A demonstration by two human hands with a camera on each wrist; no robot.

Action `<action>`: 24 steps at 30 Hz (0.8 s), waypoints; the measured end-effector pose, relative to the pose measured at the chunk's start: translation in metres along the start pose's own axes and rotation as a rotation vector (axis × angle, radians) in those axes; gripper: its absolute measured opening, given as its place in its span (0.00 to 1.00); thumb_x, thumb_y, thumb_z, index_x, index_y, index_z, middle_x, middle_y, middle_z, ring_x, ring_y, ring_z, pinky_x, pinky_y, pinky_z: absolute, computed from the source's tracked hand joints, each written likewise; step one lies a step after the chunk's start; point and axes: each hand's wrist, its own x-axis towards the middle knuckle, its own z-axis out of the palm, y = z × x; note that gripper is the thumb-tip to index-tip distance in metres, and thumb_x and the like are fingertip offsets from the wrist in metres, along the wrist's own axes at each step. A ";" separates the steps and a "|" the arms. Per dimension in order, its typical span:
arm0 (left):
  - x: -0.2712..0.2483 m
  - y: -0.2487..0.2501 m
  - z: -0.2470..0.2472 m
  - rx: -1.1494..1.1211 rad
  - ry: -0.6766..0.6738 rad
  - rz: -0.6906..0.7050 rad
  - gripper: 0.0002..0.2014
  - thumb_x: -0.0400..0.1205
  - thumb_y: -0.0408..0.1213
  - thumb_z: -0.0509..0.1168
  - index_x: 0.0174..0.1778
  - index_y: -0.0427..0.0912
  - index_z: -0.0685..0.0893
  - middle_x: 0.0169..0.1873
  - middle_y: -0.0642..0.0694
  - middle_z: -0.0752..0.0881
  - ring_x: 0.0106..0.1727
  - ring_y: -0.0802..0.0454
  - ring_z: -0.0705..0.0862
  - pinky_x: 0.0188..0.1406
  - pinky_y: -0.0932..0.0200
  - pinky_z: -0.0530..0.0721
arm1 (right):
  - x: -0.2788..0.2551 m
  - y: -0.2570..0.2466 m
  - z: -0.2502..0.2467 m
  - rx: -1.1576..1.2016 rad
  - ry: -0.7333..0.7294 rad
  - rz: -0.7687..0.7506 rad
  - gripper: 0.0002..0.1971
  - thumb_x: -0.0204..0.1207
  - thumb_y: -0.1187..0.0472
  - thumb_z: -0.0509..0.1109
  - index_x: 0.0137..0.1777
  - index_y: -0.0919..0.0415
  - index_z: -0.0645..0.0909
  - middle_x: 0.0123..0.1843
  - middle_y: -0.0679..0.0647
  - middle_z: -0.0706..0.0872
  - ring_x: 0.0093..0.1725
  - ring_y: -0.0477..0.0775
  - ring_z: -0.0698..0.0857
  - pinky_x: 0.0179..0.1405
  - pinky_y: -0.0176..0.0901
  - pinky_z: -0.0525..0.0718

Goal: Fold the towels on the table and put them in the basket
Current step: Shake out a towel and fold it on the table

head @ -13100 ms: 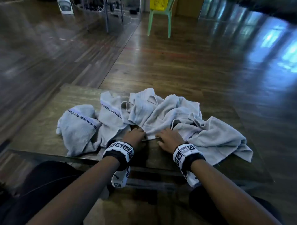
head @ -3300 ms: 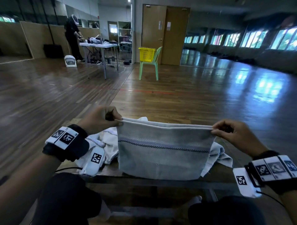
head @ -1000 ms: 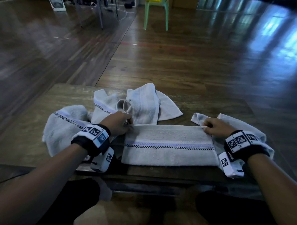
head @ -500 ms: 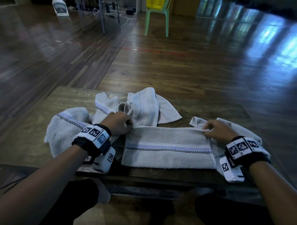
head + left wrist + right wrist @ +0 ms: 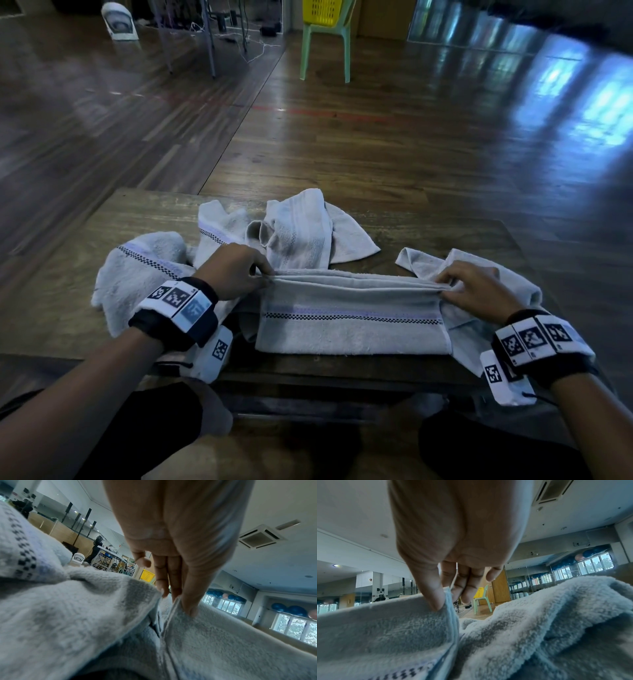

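A grey towel with a checked stripe lies folded lengthwise at the table's near edge. My left hand pinches its far left corner, thumb and fingers on the doubled edge. My right hand pinches the far right corner the same way. The far edge is raised slightly off the table between both hands. Other crumpled towels lie around it: one at the left, one behind, one under my right hand. The yellow basket sits on a green chair far across the room.
The low wooden table stands on a wooden floor. My knees are under its near edge. The green chair and a metal-legged table with cables stand far back. A small white fan sits on the floor at the back left.
Both hands have lifted the towel's far edge a little and drawn it toward me. The towel sat flat on the table a second ago.
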 end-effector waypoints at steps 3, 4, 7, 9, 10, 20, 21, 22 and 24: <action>-0.003 -0.005 0.003 -0.101 0.014 0.028 0.07 0.73 0.33 0.72 0.43 0.49 0.87 0.41 0.52 0.88 0.40 0.54 0.84 0.45 0.51 0.84 | -0.007 -0.002 -0.001 -0.001 0.032 -0.003 0.11 0.71 0.61 0.75 0.40 0.43 0.77 0.44 0.43 0.82 0.48 0.45 0.78 0.56 0.49 0.65; -0.004 -0.005 0.004 -0.143 0.022 0.041 0.08 0.73 0.32 0.73 0.43 0.49 0.85 0.40 0.51 0.88 0.40 0.54 0.84 0.44 0.50 0.85 | -0.008 -0.003 -0.001 -0.008 0.048 -0.008 0.12 0.70 0.60 0.75 0.39 0.42 0.76 0.43 0.42 0.81 0.48 0.45 0.77 0.55 0.48 0.63; -0.003 -0.004 0.004 -0.225 0.003 0.033 0.12 0.73 0.30 0.72 0.50 0.43 0.81 0.40 0.49 0.85 0.41 0.50 0.85 0.45 0.54 0.84 | -0.006 0.001 0.002 -0.015 0.055 -0.014 0.18 0.69 0.59 0.76 0.35 0.37 0.72 0.41 0.40 0.80 0.46 0.46 0.78 0.56 0.51 0.67; 0.001 -0.002 0.003 -0.169 -0.021 0.011 0.10 0.75 0.31 0.71 0.51 0.41 0.83 0.40 0.50 0.84 0.42 0.49 0.84 0.46 0.56 0.83 | -0.004 0.002 0.002 -0.029 0.071 -0.024 0.19 0.67 0.59 0.77 0.34 0.36 0.71 0.39 0.38 0.79 0.45 0.46 0.80 0.58 0.57 0.73; 0.003 -0.001 0.002 -0.130 0.005 0.015 0.07 0.75 0.32 0.70 0.48 0.43 0.84 0.39 0.51 0.84 0.41 0.50 0.83 0.46 0.55 0.83 | -0.002 0.004 0.002 -0.038 0.103 -0.034 0.18 0.67 0.59 0.78 0.34 0.37 0.71 0.38 0.39 0.79 0.45 0.47 0.81 0.57 0.60 0.75; -0.011 0.027 -0.029 0.119 0.781 0.226 0.06 0.74 0.40 0.62 0.43 0.46 0.83 0.42 0.52 0.84 0.45 0.53 0.78 0.45 0.57 0.65 | -0.008 -0.005 -0.039 -0.151 0.757 -0.197 0.04 0.69 0.57 0.68 0.42 0.51 0.76 0.41 0.51 0.82 0.47 0.56 0.78 0.50 0.52 0.64; -0.018 0.026 -0.022 0.131 0.739 0.251 0.06 0.74 0.41 0.61 0.42 0.47 0.83 0.41 0.52 0.84 0.45 0.54 0.77 0.44 0.59 0.63 | -0.014 -0.002 -0.037 -0.137 0.701 -0.229 0.05 0.69 0.57 0.70 0.42 0.49 0.76 0.41 0.50 0.81 0.46 0.57 0.79 0.50 0.58 0.69; -0.023 0.023 -0.014 0.144 0.674 0.269 0.06 0.74 0.42 0.61 0.41 0.48 0.82 0.40 0.52 0.84 0.45 0.54 0.77 0.43 0.60 0.62 | -0.021 0.002 -0.032 -0.120 0.608 -0.246 0.09 0.68 0.59 0.73 0.41 0.48 0.76 0.41 0.50 0.81 0.46 0.59 0.81 0.50 0.59 0.71; -0.035 0.014 0.011 0.182 0.480 0.283 0.07 0.72 0.46 0.60 0.39 0.49 0.81 0.39 0.53 0.84 0.44 0.52 0.78 0.43 0.57 0.63 | -0.037 0.009 -0.015 -0.132 0.363 -0.212 0.20 0.59 0.65 0.81 0.36 0.42 0.74 0.39 0.49 0.83 0.46 0.62 0.83 0.49 0.54 0.69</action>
